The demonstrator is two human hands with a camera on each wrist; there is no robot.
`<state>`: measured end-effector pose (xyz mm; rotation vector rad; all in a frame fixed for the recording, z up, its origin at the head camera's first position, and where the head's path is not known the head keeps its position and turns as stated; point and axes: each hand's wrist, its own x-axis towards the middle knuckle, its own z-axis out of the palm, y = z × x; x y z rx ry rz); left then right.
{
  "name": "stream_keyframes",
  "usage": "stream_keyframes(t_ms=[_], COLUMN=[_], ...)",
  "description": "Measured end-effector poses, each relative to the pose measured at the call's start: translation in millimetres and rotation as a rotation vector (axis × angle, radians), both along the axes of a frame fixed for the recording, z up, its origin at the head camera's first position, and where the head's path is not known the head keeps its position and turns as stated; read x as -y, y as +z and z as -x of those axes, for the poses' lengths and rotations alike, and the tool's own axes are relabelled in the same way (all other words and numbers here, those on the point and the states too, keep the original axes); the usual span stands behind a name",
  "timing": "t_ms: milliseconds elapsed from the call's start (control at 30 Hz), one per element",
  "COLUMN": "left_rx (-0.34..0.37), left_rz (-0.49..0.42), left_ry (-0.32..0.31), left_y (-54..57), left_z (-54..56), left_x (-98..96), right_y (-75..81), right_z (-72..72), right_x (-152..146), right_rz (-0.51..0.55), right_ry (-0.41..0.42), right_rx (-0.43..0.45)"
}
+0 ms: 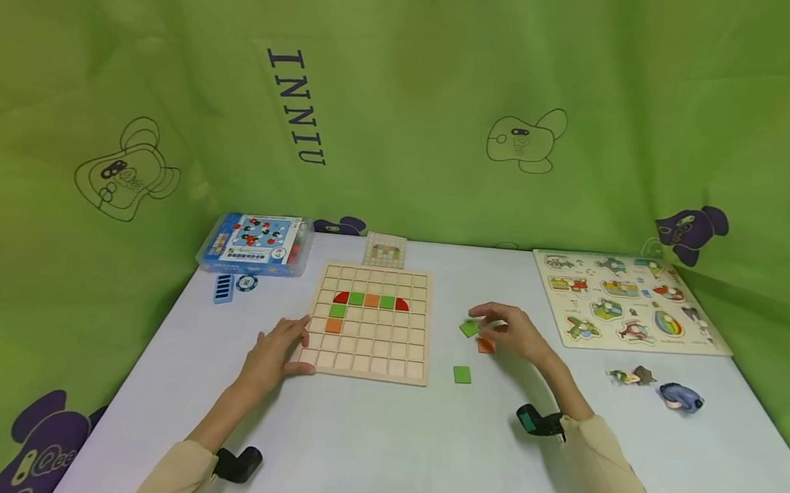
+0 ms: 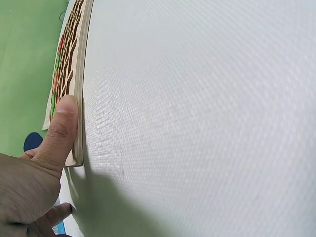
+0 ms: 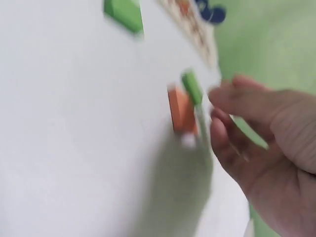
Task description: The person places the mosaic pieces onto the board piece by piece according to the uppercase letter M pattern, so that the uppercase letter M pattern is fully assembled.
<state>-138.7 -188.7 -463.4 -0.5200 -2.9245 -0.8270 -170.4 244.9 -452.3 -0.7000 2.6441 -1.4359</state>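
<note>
A wooden grid board lies mid-table, with red, green and orange pieces set along an upper row and green and orange tiles below its left end. My left hand rests at the board's near left corner; its thumb lies against the near edge and the fingers touch the left side. To the right of the board, my right hand hovers with fingers loosely bent over a green tile and an orange tile, partly covering the orange one. Another green tile lies nearer me.
Behind the board stands a small pattern card. A clear-lidded box, a blue domino-like piece and a round chip are at left. At right are a picture puzzle board and small figures, including a blue-grey one.
</note>
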Motion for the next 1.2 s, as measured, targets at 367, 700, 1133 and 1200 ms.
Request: stream_keyframes(t_ms=[367, 700, 1133, 1200], left_rx=[0.005, -0.019, -0.028, -0.023], left_rz=[-0.007, 0.002, -0.008, 0.001], left_ry=[0.004, 0.002, -0.009, -0.006], left_y=[-3.0, -1.0, 1.5, 2.0], left_z=[-2.1, -1.4, -1.1, -0.9], left_x=[-1.6, 0.4, 0.8, 0.9], right_y=[-15.6, -21.3, -10.3, -8.2], right_z=[27.0, 20.4, 6.6, 4.7], right_x=[-11, -1, 60, 77], right_rz=[0.014, 0.039, 0.209, 0.248], right_ry=[0.091, -0.133, -0.506, -0.52], right_rx=[0.02, 0.106, 0.219, 0.226])
